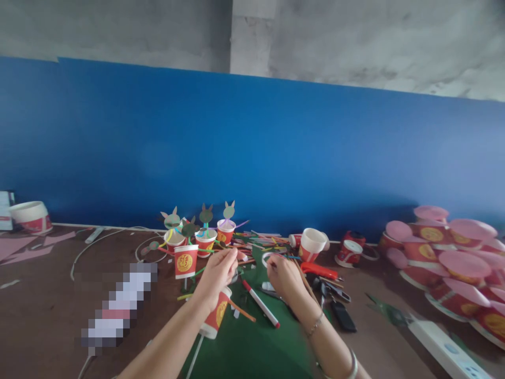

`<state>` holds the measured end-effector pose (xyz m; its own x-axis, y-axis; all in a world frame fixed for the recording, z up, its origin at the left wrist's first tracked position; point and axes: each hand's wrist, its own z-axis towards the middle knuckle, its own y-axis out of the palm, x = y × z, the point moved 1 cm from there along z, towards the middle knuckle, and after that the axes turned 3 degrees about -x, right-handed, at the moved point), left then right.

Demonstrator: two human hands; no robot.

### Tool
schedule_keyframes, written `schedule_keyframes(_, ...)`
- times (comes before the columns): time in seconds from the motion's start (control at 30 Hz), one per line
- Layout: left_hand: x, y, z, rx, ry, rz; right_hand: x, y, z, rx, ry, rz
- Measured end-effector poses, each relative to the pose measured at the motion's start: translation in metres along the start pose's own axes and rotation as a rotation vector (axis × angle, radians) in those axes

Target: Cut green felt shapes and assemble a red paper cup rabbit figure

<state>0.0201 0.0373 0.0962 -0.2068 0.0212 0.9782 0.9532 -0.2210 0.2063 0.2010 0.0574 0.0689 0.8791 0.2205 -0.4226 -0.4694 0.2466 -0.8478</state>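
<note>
Our left hand (220, 272), just left of lower centre, looks pinched tight, thumb against index, on a small pale piece (244, 258); too blurred to ID. Our right hand (284, 278), just right of it, has its fingers curled in on a white loop (264, 258). There's a gap between the hands; we guess we hold them up and close in so small bits stay in sight.

Under the left wrist, lower centre: tilted cup (218, 318), white stick (195, 357) running down from its base, orange strip (242, 311) at its side. Can't tell if the left hand touches the cup. The stick probably stops it sitting flat.

Red-capped marker (261, 305) lies on the green sheet (256, 350), likely there for easy reach; the sheet probably protects the desk (39, 295).

Further out: cups with animal heads (226, 234) stand left of centre, probably parked clear of our elbows. Loose coloured sticks (262, 241) sit behind the hands. Red-orange tool (319, 270) and black fob (343, 316) are right of centre. Cups with pink discs (463, 263) crowd the right edge, bunched presumably to save room.
</note>
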Motion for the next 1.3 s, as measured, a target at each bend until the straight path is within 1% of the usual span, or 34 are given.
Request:
schedule_keyframes(0.07,-0.005,-0.003,0.004,-0.048,-0.1,-0.131,0.014,0.004,0.003,-0.035,0.014,-0.167)
schedule_keyframes(0.17,-0.012,-0.005,0.006,-0.084,-0.182,-0.281,0.024,0.006,0.004,-0.034,0.038,-0.221)
schedule_keyframes(0.23,-0.014,-0.005,0.007,-0.089,-0.212,-0.338,0.02,0.005,0.005,0.001,0.039,-0.155)
schedule_keyframes(0.27,-0.015,-0.005,0.007,-0.092,-0.223,-0.356,0.015,0.004,0.005,0.018,0.026,-0.059)
schedule_keyframes(0.3,-0.015,-0.005,0.007,-0.093,-0.232,-0.369,0.008,0.002,0.004,0.026,0.0,0.098)
schedule_keyframes(0.33,-0.015,-0.004,0.007,-0.094,-0.242,-0.378,0.0,0.0,0.004,-0.009,-0.027,0.292)
schedule_keyframes(0.37,-0.015,-0.004,0.007,-0.094,-0.255,-0.385,-0.007,-0.001,0.003,-0.056,-0.017,0.477)
schedule_keyframes(0.43,-0.015,-0.003,0.007,-0.094,-0.28,-0.391,-0.02,-0.003,0.0,-0.152,0.046,0.748)
schedule_keyframes(0.47,-0.015,-0.003,0.007,-0.098,-0.288,-0.392,-0.025,-0.004,-0.002,-0.163,0.074,0.816)
schedule_keyframes(0.53,-0.016,-0.002,0.006,-0.119,-0.289,-0.391,-0.031,-0.005,-0.004,-0.139,0.115,0.869)
schedule_keyframes(0.6,-0.016,-0.001,0.005,-0.146,-0.286,-0.389,-0.034,-0.005,-0.006,-0.107,0.112,0.877)
schedule_keyframes(0.73,-0.016,0.0,0.004,-0.166,-0.29,-0.373,-0.036,-0.007,-0.007,-0.112,0.076,0.878)
schedule_keyframes(0.87,-0.015,0.001,0.004,-0.17,-0.284,-0.33,-0.037,-0.007,-0.007,-0.079,0.019,0.813)
schedule_keyframes(1.0,-0.016,0.003,0.004,-0.133,-0.246,-0.258,-0.039,-0.007,-0.009,0.052,-0.072,0.654)
schedule_keyframes(1.07,-0.015,0.003,0.004,-0.077,-0.225,-0.214,-0.043,-0.009,-0.012,0.119,-0.129,0.592)
schedule_keyframes(1.1,-0.014,0.003,0.004,-0.046,-0.221,-0.195,-0.046,-0.01,-0.014,0.131,-0.153,0.578)
schedule_keyframes(1.17,-0.013,0.002,0.004,-0.008,-0.228,-0.181,-0.051,-0.012,-0.017,0.096,-0.197,0.577)
schedule_keyframes(1.3,-0.013,0.002,0.004,-0.013,-0.264,-0.159,-0.053,-0.008,-0.019,-0.017,-0.223,0.629)
